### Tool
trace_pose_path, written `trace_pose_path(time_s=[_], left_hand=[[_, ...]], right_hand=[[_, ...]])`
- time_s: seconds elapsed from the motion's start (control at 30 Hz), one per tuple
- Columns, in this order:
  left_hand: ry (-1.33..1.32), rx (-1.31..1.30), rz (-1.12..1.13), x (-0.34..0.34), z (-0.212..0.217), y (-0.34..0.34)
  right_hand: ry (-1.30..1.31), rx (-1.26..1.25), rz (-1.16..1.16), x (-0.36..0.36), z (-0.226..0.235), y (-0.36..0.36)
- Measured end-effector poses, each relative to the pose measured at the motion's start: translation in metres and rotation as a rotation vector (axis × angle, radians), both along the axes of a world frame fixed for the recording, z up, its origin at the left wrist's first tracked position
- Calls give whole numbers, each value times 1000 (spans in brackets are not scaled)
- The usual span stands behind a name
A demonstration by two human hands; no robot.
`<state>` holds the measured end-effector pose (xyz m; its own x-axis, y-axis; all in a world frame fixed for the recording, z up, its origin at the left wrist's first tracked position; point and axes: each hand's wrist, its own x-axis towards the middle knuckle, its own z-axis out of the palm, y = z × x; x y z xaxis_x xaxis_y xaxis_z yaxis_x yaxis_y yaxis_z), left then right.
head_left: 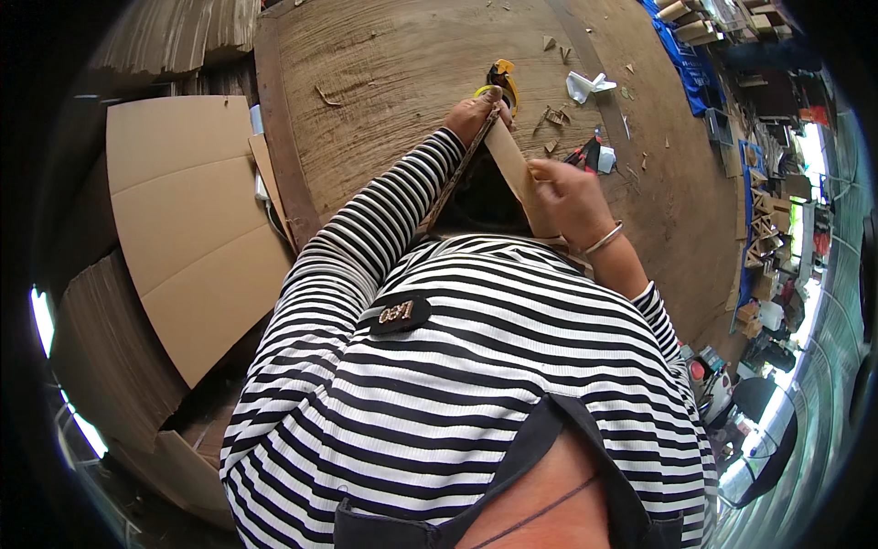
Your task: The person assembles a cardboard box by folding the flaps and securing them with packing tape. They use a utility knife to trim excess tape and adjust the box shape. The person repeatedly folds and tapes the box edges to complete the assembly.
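Spreading in a V just ahead of the black-and-white striped shirt (457, 366), a tan folded cardboard piece (512, 166) has its long right panel running away from the torso and slightly leftward. The right hand (578, 203), nearer the body, curls its fingers at that panel's outer edge; whether they grip cannot be told. Farther off, the left hand (472, 115) pinches the V's far tip, a yellow-and-black rounded tool (509, 87) just beyond its thumb.
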<state>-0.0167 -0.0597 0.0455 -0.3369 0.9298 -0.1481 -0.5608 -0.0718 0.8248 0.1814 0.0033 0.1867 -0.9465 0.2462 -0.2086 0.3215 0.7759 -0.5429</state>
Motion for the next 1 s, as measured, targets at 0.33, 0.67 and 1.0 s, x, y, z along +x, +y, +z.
trace_pose_path(time_s=[0.33,0.67,1.0], left_hand=[[468,1,111,-2,-26,-17],[434,3,78,47,80,-115],[733,-363,581,61,81,-135]], right_hand=[[-101,-78,-83,-17,16,-3],[83,-211,-11,-16,14,13],[176,-435,228,-98,-40,35]])
